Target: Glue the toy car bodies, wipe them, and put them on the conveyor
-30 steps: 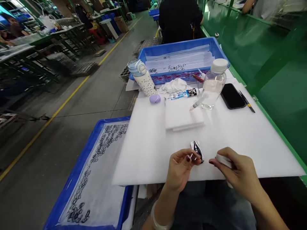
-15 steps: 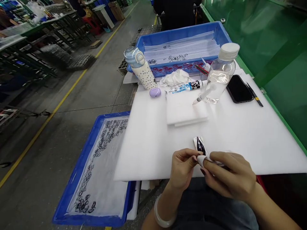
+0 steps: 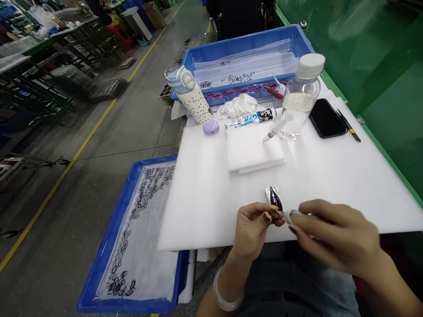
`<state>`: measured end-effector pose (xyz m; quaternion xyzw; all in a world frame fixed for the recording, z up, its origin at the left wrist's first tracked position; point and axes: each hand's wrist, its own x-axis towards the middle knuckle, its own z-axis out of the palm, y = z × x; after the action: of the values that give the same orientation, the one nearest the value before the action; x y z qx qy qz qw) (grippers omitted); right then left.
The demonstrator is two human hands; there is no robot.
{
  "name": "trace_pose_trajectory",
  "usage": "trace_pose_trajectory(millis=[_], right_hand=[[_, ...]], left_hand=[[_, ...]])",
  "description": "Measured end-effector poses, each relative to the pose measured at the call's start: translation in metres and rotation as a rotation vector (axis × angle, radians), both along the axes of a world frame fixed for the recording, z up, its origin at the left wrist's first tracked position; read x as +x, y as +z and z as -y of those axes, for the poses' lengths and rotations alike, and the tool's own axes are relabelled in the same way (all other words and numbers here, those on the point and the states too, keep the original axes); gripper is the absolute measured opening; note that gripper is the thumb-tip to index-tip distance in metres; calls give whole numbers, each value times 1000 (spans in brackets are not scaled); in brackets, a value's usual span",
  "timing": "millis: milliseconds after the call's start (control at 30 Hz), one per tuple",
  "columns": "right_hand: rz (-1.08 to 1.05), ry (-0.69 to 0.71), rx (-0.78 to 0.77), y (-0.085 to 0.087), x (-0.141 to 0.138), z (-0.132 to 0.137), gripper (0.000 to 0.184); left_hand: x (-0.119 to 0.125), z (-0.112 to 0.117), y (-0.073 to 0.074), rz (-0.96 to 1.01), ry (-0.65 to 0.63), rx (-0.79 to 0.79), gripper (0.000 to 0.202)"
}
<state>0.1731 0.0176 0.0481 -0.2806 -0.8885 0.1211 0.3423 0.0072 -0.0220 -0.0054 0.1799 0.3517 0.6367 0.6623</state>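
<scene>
My left hand (image 3: 253, 229) is pinched on a small dark ring-shaped part (image 3: 274, 214) just above the near edge of the white foam board (image 3: 330, 176). My right hand (image 3: 333, 235) is closed round a small white wipe (image 3: 295, 214), its tip right beside the part. A small black-and-white clip-like piece (image 3: 274, 197) lies on the board just beyond my fingers.
A blue tray (image 3: 132, 233) of several small black rings stands to the lower left. On the board lie a folded white pad (image 3: 253, 152), clear bottle (image 3: 299, 99), syringe (image 3: 274, 130), glue tube (image 3: 251, 119), phone (image 3: 325, 118), tweezers (image 3: 348, 126), dotted flask (image 3: 191, 94) and lilac case (image 3: 210, 127). A second blue tray (image 3: 244, 66) is behind.
My right hand came in with the wipe to meet the part in my left hand, then drew slightly back to the right. The view tilted down a little.
</scene>
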Motion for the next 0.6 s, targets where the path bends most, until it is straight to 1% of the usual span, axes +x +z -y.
trace_pose_trajectory(millis=[100,167,200,267,333,400,467,533,600], right_hand=[[-165,-131,-193,-3,12,-4,15],[-246,-176,-371,-11,14,-5,13],[-264,-182,-453,-15,13,-5,12],[-278,-191,-568,-25,10,-3,13],[-290,-223,-609,-33,5,-1,13],[-289,-277,-602,-36,1,0,13],[-258,-313,-593,-37,-2,-1,12],[-209,-313,-602,-37,-4,-3,11],[-166,-290,-622,-37,-5,-5,10]], left_hand=[[-1,3,1,-43,-9,50,20],[-5,7,2,-157,-21,100,18],[-8,9,3,-266,-16,123,15],[-14,12,4,-615,53,186,11],[-17,13,4,-1042,170,286,14],[-15,12,3,-1378,269,399,15],[-10,10,1,-1560,306,485,14],[-4,8,-2,-1649,307,530,14],[0,6,-3,-1691,285,540,16]])
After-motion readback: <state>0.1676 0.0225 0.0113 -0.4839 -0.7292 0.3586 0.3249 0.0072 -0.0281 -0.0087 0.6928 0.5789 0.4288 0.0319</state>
